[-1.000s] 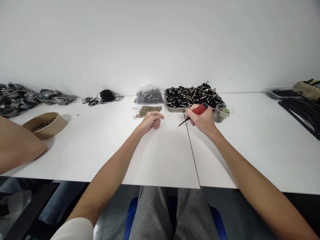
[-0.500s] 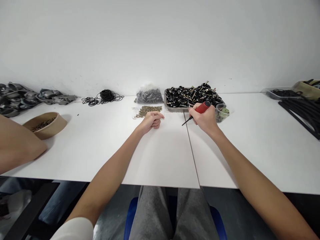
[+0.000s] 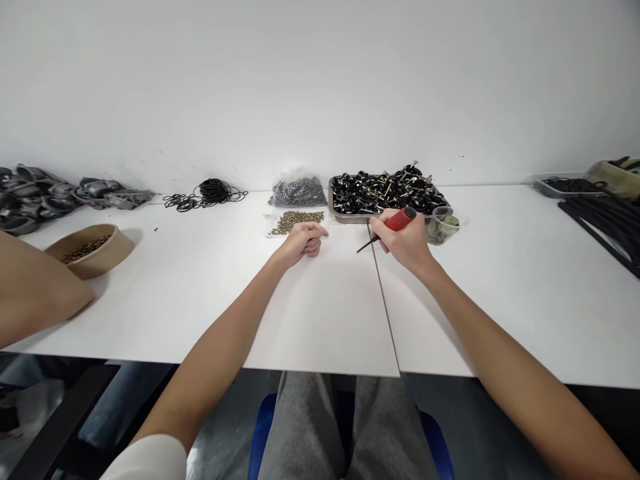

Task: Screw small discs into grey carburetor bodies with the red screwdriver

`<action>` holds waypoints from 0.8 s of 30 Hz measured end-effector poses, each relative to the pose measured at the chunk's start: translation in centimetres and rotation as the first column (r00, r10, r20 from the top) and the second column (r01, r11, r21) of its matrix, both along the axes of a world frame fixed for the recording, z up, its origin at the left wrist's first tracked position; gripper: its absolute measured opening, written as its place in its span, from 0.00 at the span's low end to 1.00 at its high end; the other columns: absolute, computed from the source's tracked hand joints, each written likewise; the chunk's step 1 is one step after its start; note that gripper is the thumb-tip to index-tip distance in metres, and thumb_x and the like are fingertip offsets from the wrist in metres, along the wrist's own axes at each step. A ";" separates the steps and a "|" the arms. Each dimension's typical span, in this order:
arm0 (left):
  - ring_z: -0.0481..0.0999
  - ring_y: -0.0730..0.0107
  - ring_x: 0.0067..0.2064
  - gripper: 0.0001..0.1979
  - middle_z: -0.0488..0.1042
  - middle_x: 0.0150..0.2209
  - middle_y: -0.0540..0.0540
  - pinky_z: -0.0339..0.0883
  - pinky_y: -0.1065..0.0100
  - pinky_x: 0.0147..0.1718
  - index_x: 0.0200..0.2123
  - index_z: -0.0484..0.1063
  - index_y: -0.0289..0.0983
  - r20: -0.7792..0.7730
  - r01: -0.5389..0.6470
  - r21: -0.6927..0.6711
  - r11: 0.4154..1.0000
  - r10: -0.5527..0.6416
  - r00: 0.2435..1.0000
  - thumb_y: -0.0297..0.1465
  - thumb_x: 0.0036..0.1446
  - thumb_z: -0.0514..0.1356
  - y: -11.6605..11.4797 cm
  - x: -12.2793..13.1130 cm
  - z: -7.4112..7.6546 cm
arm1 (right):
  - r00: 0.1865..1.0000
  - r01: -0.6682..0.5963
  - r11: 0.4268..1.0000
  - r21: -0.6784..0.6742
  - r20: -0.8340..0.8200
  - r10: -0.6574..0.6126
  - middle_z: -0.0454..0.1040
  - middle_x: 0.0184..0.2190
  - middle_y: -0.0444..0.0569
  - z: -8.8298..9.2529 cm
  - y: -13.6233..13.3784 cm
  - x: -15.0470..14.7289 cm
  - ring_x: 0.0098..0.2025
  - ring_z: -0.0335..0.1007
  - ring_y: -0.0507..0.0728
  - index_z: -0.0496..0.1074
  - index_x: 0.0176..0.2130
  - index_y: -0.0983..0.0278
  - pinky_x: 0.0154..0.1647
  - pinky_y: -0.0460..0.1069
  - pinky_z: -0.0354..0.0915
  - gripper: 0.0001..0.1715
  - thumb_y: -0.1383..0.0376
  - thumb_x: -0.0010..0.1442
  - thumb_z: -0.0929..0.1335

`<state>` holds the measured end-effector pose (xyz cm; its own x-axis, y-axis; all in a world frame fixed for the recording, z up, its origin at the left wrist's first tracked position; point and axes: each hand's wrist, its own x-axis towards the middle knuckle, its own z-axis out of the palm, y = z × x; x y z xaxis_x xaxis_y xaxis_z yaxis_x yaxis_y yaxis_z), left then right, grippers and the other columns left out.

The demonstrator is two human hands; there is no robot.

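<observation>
My right hand (image 3: 406, 241) grips a red-handled screwdriver (image 3: 395, 223), its dark tip pointing left and down toward the seam between the two white tabletops (image 3: 320, 313). My left hand (image 3: 303, 241) rests curled on the table just in front of a small pile of brass screws (image 3: 296, 221); whether it holds anything is hidden. A metal tray (image 3: 340, 215) heaped with black parts stands just beyond my right hand. A small clear cup (image 3: 442, 225) sits to the right of that hand.
A clear bag of dark small parts (image 3: 299, 191) lies behind the screws. Black rubber rings (image 3: 206, 193) and grey metal pieces (image 3: 60, 195) lie far left. Another person's arm (image 3: 35, 287) rests beside a brown bowl (image 3: 93, 250). Black rods (image 3: 605, 223) lie far right.
My right hand with the screwdriver shifted slightly right and back left again, the tip ending near where it started. My left hand has stayed still.
</observation>
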<state>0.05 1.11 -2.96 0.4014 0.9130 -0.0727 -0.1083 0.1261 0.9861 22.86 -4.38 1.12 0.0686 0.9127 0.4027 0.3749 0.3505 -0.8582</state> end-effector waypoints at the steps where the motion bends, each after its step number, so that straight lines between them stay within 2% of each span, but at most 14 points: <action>1: 0.47 0.83 0.14 0.03 0.49 0.12 0.59 0.42 0.74 0.16 0.29 0.71 0.33 0.001 -0.001 0.001 1.000 0.001 1.000 0.26 0.53 0.62 0.0 0.0 0.0 | 1.000 -0.009 1.000 0.006 0.004 0.009 0.67 0.18 0.46 -0.1 0.0 -0.2 0.23 0.61 0.49 0.64 0.19 0.66 0.26 0.47 0.58 0.17 0.64 0.54 0.69; 5: 0.47 0.83 0.14 0.03 0.49 0.12 0.59 0.42 0.74 0.16 0.29 0.71 0.33 -0.003 -0.002 0.004 1.000 0.002 1.000 0.27 0.53 0.62 -0.1 0.1 0.1 | 0.999 -0.046 0.998 0.031 0.023 0.045 0.67 0.19 0.45 -0.5 -0.1 -0.6 0.24 0.62 0.49 0.66 0.20 0.66 0.30 0.47 0.61 0.18 0.60 0.56 0.70; 9: 0.47 0.83 0.14 0.04 0.49 0.12 0.59 0.42 0.74 0.16 0.29 0.71 0.33 -0.002 0.000 0.010 1.000 0.000 1.000 0.27 0.53 0.62 0.0 0.1 0.1 | 0.997 -0.070 0.997 0.029 0.029 0.070 0.68 0.20 0.45 -0.8 0.1 -0.5 0.24 0.63 0.49 0.67 0.21 0.66 0.28 0.47 0.61 0.18 0.60 0.56 0.70; 13: 0.46 0.83 0.14 0.04 0.49 0.12 0.59 0.42 0.74 0.16 0.29 0.71 0.33 0.001 0.000 0.011 1.000 0.000 1.000 0.27 0.53 0.62 0.0 0.1 0.0 | 0.998 -0.050 0.999 0.005 0.030 0.050 0.68 0.21 0.44 -0.6 0.1 -0.2 0.22 0.62 0.48 0.66 0.22 0.66 0.26 0.47 0.61 0.17 0.60 0.56 0.70; 18: 0.47 0.83 0.14 0.03 0.49 0.12 0.59 0.42 0.75 0.16 0.28 0.71 0.33 0.003 -0.004 0.003 1.000 0.004 1.000 0.26 0.53 0.62 0.0 0.1 0.0 | 0.996 0.017 0.999 0.039 0.081 -0.020 0.68 0.22 0.45 -0.4 0.2 -0.1 0.23 0.62 0.48 0.64 0.20 0.66 0.29 0.48 0.61 0.17 0.63 0.56 0.70; 24: 0.47 0.83 0.14 0.03 0.48 0.12 0.59 0.42 0.74 0.16 0.28 0.71 0.33 -0.001 -0.008 0.004 1.000 0.008 1.000 0.26 0.53 0.62 0.0 0.1 0.1 | 0.994 0.015 0.997 0.081 0.102 -0.024 0.68 0.22 0.45 -0.5 0.1 -0.2 0.26 0.61 0.49 0.63 0.19 0.65 0.31 0.49 0.59 0.18 0.64 0.55 0.69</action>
<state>0.12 1.07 -2.89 0.3941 0.9164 -0.0694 -0.1087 0.1215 0.9866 22.67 -4.31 0.66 0.0402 0.8762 0.4802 0.4675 0.4083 -0.7841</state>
